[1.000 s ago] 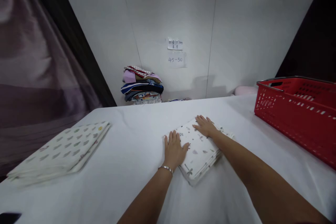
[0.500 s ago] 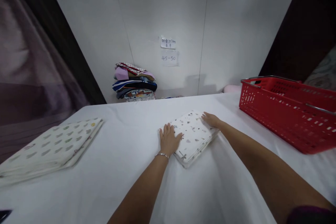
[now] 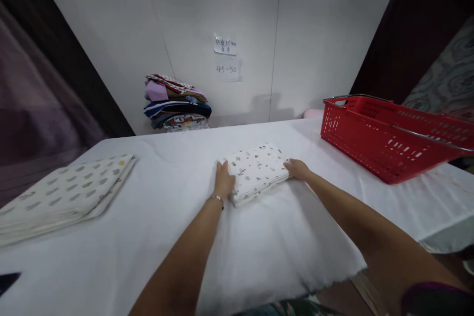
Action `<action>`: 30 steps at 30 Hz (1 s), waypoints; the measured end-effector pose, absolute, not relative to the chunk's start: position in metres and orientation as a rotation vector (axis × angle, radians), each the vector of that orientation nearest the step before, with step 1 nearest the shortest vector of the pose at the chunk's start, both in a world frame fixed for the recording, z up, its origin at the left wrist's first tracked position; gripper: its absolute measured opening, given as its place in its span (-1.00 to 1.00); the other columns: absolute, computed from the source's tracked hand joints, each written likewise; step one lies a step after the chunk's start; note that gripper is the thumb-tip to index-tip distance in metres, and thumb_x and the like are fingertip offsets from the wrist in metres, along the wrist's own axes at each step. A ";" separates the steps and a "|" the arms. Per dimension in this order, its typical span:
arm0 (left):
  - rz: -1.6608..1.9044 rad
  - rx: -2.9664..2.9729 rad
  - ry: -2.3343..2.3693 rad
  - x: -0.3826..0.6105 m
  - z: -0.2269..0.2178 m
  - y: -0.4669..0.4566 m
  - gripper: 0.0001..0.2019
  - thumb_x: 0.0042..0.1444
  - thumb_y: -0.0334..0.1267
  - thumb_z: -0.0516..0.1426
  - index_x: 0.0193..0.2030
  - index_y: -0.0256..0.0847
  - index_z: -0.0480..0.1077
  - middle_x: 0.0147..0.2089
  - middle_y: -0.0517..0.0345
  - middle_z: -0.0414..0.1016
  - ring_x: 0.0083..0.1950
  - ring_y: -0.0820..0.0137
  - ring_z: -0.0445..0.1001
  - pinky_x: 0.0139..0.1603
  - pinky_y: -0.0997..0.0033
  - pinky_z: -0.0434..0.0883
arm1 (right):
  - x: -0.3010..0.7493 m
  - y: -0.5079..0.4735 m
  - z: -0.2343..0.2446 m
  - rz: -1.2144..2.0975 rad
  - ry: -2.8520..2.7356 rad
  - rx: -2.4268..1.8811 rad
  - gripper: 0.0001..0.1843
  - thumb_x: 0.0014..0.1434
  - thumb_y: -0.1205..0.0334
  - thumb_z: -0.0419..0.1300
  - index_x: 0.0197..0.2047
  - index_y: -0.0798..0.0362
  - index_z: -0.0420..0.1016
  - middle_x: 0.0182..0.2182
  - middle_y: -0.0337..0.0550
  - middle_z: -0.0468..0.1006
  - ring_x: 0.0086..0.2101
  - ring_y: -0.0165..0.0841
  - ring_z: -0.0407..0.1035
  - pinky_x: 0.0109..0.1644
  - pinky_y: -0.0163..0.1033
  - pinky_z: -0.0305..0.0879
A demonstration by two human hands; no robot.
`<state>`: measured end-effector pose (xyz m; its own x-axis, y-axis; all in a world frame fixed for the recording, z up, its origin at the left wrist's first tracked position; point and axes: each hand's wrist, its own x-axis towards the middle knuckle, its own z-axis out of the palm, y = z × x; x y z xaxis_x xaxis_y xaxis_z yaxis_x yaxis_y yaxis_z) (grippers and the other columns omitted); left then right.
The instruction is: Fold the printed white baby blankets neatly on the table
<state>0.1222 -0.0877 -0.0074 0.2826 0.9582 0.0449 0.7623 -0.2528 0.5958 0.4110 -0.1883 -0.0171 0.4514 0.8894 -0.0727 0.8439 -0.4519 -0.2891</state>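
Note:
A small folded white cloth (image 3: 256, 168) with tiny printed figures lies in the middle of the white-covered table (image 3: 177, 237). My left hand (image 3: 224, 182) grips its left edge, fingers curled at the side of the stack. At the cloth's right corner my right hand (image 3: 297, 169) holds the edge, fingers curled there too. Both arms reach forward from the bottom of the view. A thin bracelet sits on my left wrist.
A larger folded cloth (image 3: 62, 192) with a leaf print lies at the table's left. A red plastic basket (image 3: 385, 133) stands at the right. A pile of folded colourful fabrics (image 3: 177, 103) rests against the white wall, below two paper notes (image 3: 225, 57). The table's front right corner shows.
My hands have slid from lying flat on top of the cloth to its left and right edges. The view has pulled back and shifted right, showing the table's front corner.

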 end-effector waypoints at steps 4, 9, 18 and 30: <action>0.437 2.147 1.521 0.100 0.005 -0.061 -0.37 -0.02 -0.38 0.14 0.24 -0.34 0.11 0.38 -0.16 -0.12 0.37 0.21 -0.04 0.31 0.36 0.02 | 0.386 -0.237 -0.026 0.372 -1.489 -2.485 -0.36 0.23 -0.11 -0.09 0.19 0.17 0.26 0.09 0.09 0.38 0.06 -0.14 0.28 0.07 -0.18 0.20; 0.534 2.442 1.404 0.098 0.011 -0.096 -0.50 0.13 -0.23 0.06 0.22 -0.27 0.16 0.39 -0.12 -0.12 0.35 0.17 0.00 0.28 0.21 0.07 | 0.374 -0.267 -0.017 0.053 -1.516 -2.288 -0.32 0.21 -0.10 -0.06 0.27 0.15 0.12 0.11 0.09 0.34 0.07 -0.09 0.26 0.08 -0.05 0.22; 0.443 2.964 0.902 0.108 -0.020 -0.167 -0.42 0.18 0.10 -0.09 0.27 -0.15 0.10 0.34 0.03 0.07 0.35 0.18 -0.02 0.30 -0.01 -0.03 | 0.328 -0.259 -0.028 -0.234 -2.283 -1.743 -0.41 0.29 0.00 -0.09 0.32 0.04 0.01 0.25 -0.05 0.12 0.23 -0.19 -0.02 0.25 0.07 -0.03; 0.489 2.985 0.984 0.062 -0.027 -0.183 -0.46 0.21 0.00 -0.08 0.28 -0.19 0.06 0.34 0.05 0.07 0.36 0.26 -0.02 0.33 0.10 -0.04 | 0.341 -0.266 -0.045 -0.373 -2.294 -1.694 -0.43 0.29 0.06 -0.07 0.33 -0.04 -0.03 0.23 -0.10 0.17 0.21 -0.24 0.04 0.23 0.03 0.04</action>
